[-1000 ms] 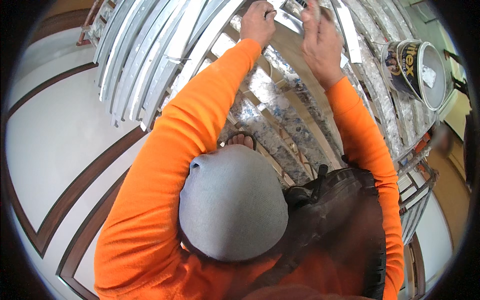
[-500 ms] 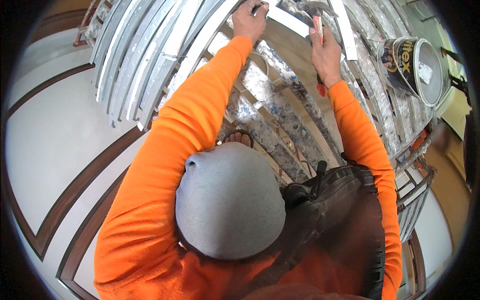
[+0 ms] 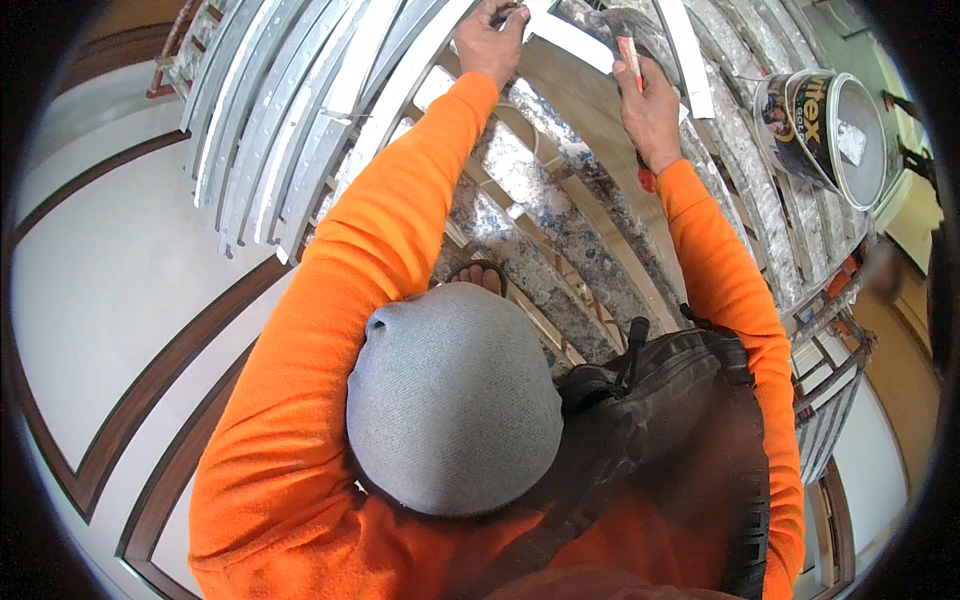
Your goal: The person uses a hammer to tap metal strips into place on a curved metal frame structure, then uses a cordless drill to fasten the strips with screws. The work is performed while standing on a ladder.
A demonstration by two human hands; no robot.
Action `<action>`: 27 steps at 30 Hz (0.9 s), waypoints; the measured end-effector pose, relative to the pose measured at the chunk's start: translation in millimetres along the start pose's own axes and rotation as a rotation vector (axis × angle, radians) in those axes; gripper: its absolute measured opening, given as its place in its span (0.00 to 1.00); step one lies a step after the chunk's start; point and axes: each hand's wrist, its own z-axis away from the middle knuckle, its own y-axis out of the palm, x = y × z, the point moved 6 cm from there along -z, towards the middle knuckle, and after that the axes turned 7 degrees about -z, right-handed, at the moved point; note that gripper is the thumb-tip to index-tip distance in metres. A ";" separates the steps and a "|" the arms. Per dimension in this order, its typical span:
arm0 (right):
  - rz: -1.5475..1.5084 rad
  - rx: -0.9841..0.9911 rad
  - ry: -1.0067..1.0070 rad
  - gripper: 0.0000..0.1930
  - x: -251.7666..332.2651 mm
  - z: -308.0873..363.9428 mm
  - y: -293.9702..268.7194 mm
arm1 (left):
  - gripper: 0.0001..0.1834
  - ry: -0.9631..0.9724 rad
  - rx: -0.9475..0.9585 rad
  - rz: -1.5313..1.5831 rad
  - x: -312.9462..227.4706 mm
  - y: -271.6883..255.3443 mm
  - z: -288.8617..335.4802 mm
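My right hand (image 3: 652, 112) is closed around the red handle of a hammer (image 3: 627, 52), whose dark head lies at the upper edge of the view. Left of it, my left hand (image 3: 490, 42) is closed in a pinch beside a white metal strip (image 3: 570, 42). Something small and dark shows at its fingertips, too small to name. The hammer head is apart from the left fingers. Another white strip (image 3: 685, 60) lies to the right of the hammer.
Several long metal channels (image 3: 270, 110) lie at the left. Below the hands are paint-spattered slats (image 3: 530, 180) with gaps between them. A bucket (image 3: 845, 140) stands at the right. My grey-clothed knee (image 3: 455, 400), foot (image 3: 480, 275) and a black bag (image 3: 680, 430) are close by.
My left hand has shifted slightly left. The hammer in my right hand has tilted and its head has moved a little left and down.
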 end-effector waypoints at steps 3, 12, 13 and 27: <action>0.032 0.029 0.009 0.23 4.7 -2.1 1.9 | 0.07 0.044 0.004 -0.094 0.3 -3.4 -2.0; 0.044 0.044 -0.029 0.24 11.6 -4.7 6.1 | 0.08 0.208 0.028 -0.254 -5.4 -0.3 -3.2; 0.044 0.048 -0.033 0.24 14.4 -4.8 7.6 | 0.08 0.187 0.028 -0.239 -3.7 -0.9 -2.7; 0.114 0.028 -0.215 0.24 52.7 -18.2 17.4 | 0.08 0.149 -0.010 -0.239 -2.6 -0.3 0.2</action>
